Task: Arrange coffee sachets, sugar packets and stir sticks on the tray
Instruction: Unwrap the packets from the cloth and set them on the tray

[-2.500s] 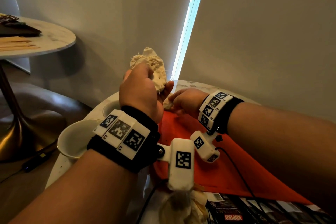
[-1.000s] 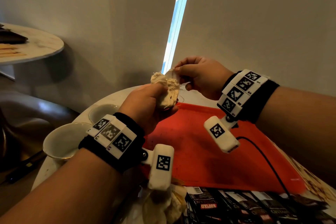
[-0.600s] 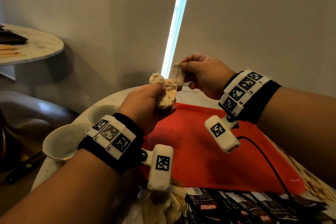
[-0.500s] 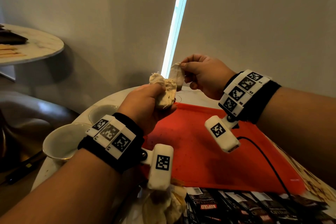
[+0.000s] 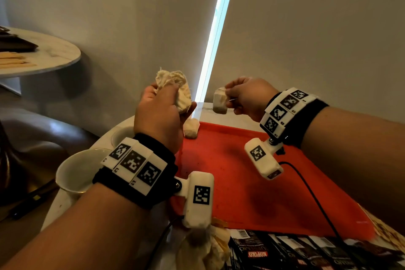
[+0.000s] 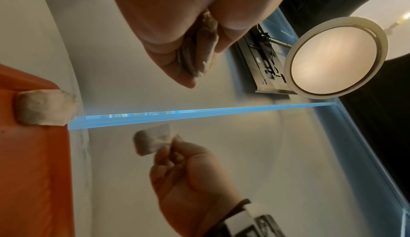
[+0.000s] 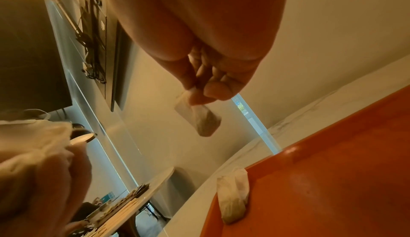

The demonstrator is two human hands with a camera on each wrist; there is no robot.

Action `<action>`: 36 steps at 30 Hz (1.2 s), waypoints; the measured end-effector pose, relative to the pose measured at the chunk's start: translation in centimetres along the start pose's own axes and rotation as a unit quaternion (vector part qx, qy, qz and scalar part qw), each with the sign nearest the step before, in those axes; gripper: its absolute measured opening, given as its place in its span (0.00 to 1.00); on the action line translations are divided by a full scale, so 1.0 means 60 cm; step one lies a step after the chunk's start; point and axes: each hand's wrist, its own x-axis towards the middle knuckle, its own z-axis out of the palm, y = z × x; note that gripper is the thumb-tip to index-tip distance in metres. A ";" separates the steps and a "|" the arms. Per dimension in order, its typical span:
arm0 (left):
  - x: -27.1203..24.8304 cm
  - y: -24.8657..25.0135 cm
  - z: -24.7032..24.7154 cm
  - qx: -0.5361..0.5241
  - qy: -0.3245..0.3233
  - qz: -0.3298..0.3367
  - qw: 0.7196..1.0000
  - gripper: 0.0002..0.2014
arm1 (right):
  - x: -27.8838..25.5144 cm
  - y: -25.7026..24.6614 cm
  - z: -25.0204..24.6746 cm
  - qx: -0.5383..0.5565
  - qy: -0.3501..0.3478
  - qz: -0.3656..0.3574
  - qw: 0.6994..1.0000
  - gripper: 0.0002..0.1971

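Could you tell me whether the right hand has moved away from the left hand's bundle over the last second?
Yes. The right hand, pinching a small pouch, has drawn rightward, away from the left hand and its bundle, past the window's light strip.

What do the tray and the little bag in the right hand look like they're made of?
Tray: probably moulded plastic, orange-red with a slight sheen and rounded raised rim. Little bag, pinched in the right hand: likely thin, matte, off-white filter paper or gauze; it looks soft and darker contents show through.

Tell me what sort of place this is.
Probably a hotel room or lounge, though that is a guess. A round marble-look table carries a red tray, white cups and Kopiko coffee sachets; a second round table stands by the wall, and a wall-mounted screen shows.
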 end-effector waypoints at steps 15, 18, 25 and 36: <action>0.006 0.009 -0.003 -0.043 0.010 -0.007 0.999 0.06 | 0.050 0.060 0.113 -0.029 -0.142 0.107 0.984 0.12; 0.006 0.009 -0.004 -0.046 0.007 -0.008 0.999 0.04 | 0.068 0.077 0.119 0.036 -0.170 0.136 0.975 0.12; 0.012 0.001 -0.005 -0.043 0.011 -0.006 0.999 0.09 | 0.087 0.090 0.144 0.019 -0.122 0.096 0.988 0.08; 0.009 0.002 -0.005 -0.049 0.002 -0.022 0.999 0.09 | 0.079 0.090 0.133 -0.012 -0.105 0.098 0.990 0.17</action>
